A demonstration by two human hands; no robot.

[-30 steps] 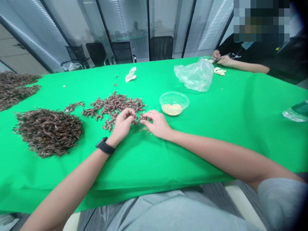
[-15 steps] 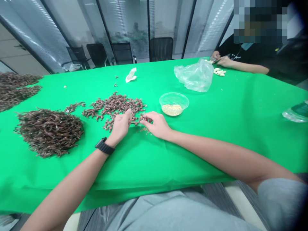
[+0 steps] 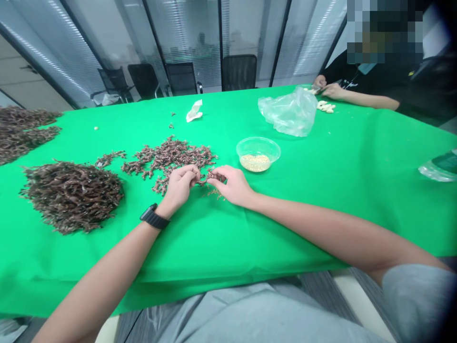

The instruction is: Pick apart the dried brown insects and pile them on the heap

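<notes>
My right hand [image 3: 232, 185] pinches a small brown, knobbly, twig-like dried piece [image 3: 210, 175] between thumb and fingers. Close beside it on the left, my left hand [image 3: 181, 183] has thumb and index finger pressed together at the same cluster; what lies between those fingertips is too small to make out. Below the fingertips, tiny tan grains [image 3: 216, 194] are scattered on the cloth. A loose heap of similar brown pieces [image 3: 174, 155] spreads just behind my left hand. Right of it stands a clear plastic bowl [image 3: 259, 144] with pale grains [image 3: 255, 163] inside.
A taller brown pile [image 3: 73, 197] sits at the left on the green tablecloth [image 3: 221, 238], with more pieces [image 3: 24, 131] at the far left. Farther back lie a crumpled white paper [image 3: 194, 111] and a clear plastic bag [image 3: 291, 112]. A co-worker's hands [image 3: 332, 90] handle pale pieces.
My left hand has turned, bringing its fingers from behind the heap's edge to a pinch near my right fingertips. My right hand stays almost still.
</notes>
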